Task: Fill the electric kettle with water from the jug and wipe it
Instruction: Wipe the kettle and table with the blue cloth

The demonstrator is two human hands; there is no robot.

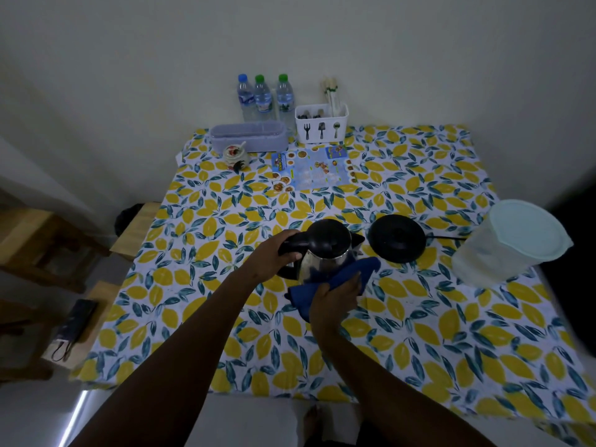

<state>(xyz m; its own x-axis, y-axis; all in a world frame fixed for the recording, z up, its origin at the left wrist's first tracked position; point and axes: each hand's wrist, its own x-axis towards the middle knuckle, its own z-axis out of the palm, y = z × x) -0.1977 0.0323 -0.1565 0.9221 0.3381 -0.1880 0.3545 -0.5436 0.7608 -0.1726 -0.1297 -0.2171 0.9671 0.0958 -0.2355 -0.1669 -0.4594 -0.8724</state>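
Note:
The steel electric kettle [327, 250] with a black lid stands in the middle of the lemon-print table, lid closed. My left hand [274, 253] grips its black handle. My right hand [335, 296] presses a blue cloth [338, 279] against the kettle's lower front side. The kettle's black round base [397, 237] lies just to its right, with a cord running right. The clear plastic jug [506, 241] with a pale lid stands at the right edge of the table, apart from both hands.
Three water bottles [264, 98], a white cutlery holder [322, 122], a lilac tray [248, 136], a small ceramic pot [235, 156] and a printed menu [312, 171] sit along the far side by the wall. Wooden stools [48, 240] stand left of the table.

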